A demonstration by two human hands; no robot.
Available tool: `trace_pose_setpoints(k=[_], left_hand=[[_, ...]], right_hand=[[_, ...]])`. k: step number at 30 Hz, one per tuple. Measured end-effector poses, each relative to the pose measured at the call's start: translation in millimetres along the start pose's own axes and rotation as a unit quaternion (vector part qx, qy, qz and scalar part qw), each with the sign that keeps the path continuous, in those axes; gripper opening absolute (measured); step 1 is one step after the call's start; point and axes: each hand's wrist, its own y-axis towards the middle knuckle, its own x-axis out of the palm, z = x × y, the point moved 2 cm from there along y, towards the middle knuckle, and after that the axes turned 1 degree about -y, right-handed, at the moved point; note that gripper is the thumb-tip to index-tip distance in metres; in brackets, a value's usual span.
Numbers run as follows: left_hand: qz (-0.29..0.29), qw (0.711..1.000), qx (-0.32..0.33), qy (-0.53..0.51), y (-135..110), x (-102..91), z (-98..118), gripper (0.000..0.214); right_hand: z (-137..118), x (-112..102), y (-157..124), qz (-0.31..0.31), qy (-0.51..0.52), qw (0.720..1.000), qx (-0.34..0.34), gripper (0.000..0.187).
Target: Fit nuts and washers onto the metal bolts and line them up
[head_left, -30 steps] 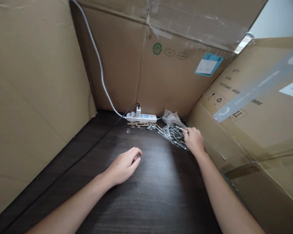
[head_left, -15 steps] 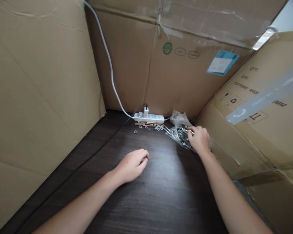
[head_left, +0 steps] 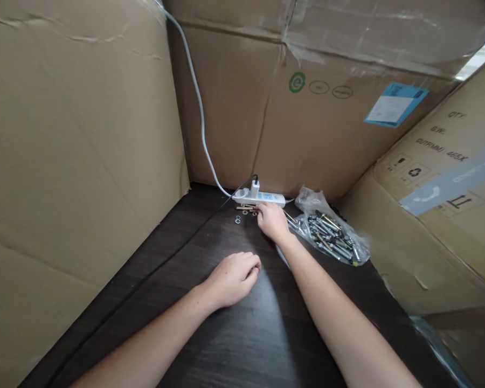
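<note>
My left hand [head_left: 234, 279] rests on the dark tabletop, loosely curled, with nothing visible in it. Farther forward, my right hand [head_left: 272, 222] reaches over a row of loose bolts [head_left: 244, 208] in front of the power strip. Its fingers are bent together and whatever they grip is hidden behind the hand. Two washers [head_left: 237, 220] lie on the table left of it, with a few more small rings nearby. To the right, an open clear plastic bag [head_left: 361, 253] holds many silver and brass-coloured bolts [head_left: 331, 234].
A white power strip [head_left: 277, 199] with a plugged-in white charger [head_left: 255, 188] sits by the back cardboard wall [head_left: 226, 108]. A black cable [head_left: 173, 250] crosses the left side of the table. Large cardboard boxes stand left [head_left: 84, 134] and right [head_left: 440, 237].
My right hand has moved left from the bag of bolts to the loose row by the power strip. My left hand stays curled on the table. The view has shifted slightly.
</note>
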Motion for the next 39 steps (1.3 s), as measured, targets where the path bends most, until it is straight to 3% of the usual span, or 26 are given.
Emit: trace_pose_setpoints(k=[10,32,39], left_hand=[[0.020,1.000,-0.015,0.017,0,-1.2,-8,0.012],[0.011,1.000,-0.010,0.028,1,-1.4,-4,0.013],[0.061,0.993,-0.067,0.075,3,-5.8,-17,0.012]], right_hand=[[18,1,-1,-0.024,-0.036,0.999,0.031,0.028],[-12,4,0,-0.052,-0.002,0.997,-0.060,0.022],[-12,7,-4,-0.048,0.012,0.997,-0.056,0.019]])
